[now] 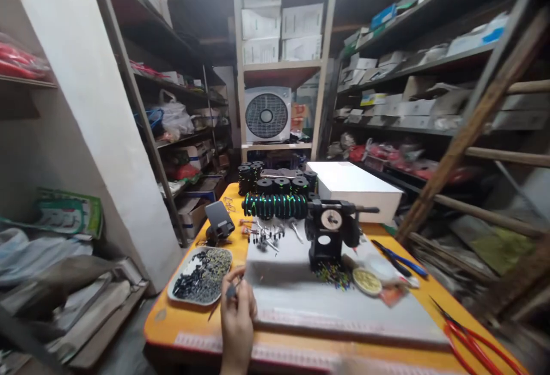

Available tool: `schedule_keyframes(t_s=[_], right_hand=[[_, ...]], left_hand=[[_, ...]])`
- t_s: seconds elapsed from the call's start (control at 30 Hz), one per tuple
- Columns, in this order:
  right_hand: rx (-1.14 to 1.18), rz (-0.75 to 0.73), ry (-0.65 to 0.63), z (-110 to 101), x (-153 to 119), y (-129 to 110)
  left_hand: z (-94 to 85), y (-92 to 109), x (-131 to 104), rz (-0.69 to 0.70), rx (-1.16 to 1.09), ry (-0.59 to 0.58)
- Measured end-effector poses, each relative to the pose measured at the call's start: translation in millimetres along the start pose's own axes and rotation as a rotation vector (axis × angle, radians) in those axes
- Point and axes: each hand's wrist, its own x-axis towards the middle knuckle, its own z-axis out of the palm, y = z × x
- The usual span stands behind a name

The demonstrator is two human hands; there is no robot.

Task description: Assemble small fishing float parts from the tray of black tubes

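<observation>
My left hand (238, 306) is closed on a small dark piece (231, 292), just beside the white tray (194, 264) of dark and yellowish bits on the orange surface (163, 322). A pale blur (358, 365) at the bottom edge may be my right hand; I cannot tell its state. As I judge it, a loose pinch could drop the piece into the tray, losing it among similar bits, and a wrist swinging left could knock the tray over. Ahead to the right, the black dial-fronted machine (330, 229) stands in the way beside a row of ribbed spools (275, 206); bumping it could scatter the coloured beads (334, 277) at its foot. Red-handled pliers (456, 322) lie near the right edge, and a white box (356, 181) blocks the back
</observation>
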Motion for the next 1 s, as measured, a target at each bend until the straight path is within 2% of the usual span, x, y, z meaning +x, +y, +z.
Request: schedule_keyframes(t_s=[0.13, 0.2, 0.27, 0.43, 0.67, 1.0], right_hand=[[-0.039, -0.075, 0.014, 9.4, 61.0, -14.3], [-0.071, -0.149, -0.016, 21.3, 85.0, -10.1], [-0.095, -0.198, -0.038, 33.2, 97.5, -2.4], [-0.108, -0.236, -0.058, 49.1, 91.8, 12.9], [-0.116, -0.255, -0.084, 55.2, 88.6, 14.8], [-0.169, -0.468, -0.105, 49.6, 102.8, 9.3]], left_hand=[[-3.8, 1.0, -1.3, 0.039, -0.015, -0.049], [-4.9, 0.2, -1.3, 0.051, -0.035, -0.050], [-4.5, 0.6, -1.5, 0.058, -0.059, -0.044], [-1.7, 6.2, -4.2, 0.045, -0.080, -0.035], [-1.5, 8.4, -6.5, 0.022, -0.060, -0.006], [4.4, 5.4, -12.6, 0.198, -0.245, 0.253]])
